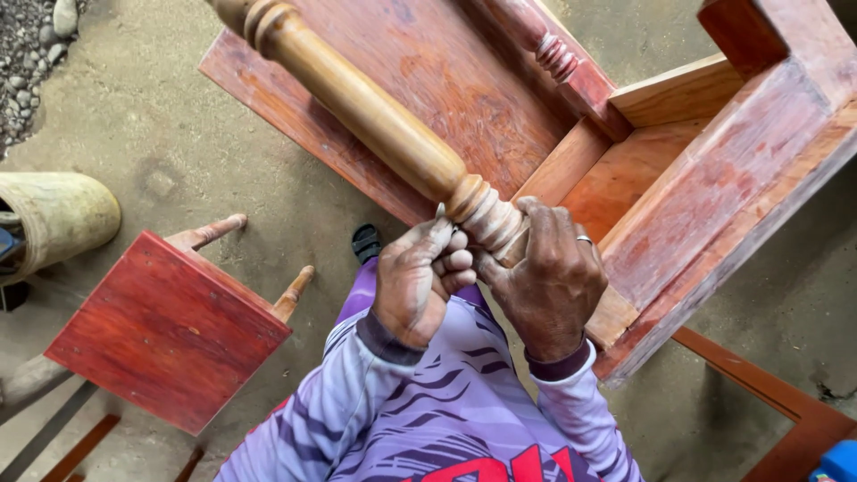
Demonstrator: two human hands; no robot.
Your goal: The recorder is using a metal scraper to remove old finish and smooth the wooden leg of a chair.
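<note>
over dirt floor (pixel 178 143), hands (pixel 420 281) around leg (pixel 384 120)

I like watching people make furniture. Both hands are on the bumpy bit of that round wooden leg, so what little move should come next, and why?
Probably a small rub around the next groove. The left hand and right hand both pinch the ringed end of the turned leg, where it meets the upturned red table. The left fingertips press into the rings, and those look paler than the smooth shaft above.

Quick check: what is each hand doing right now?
Left hand: closed on the ringed base of the turned table leg.
Right hand: closed on the same base.
</note>
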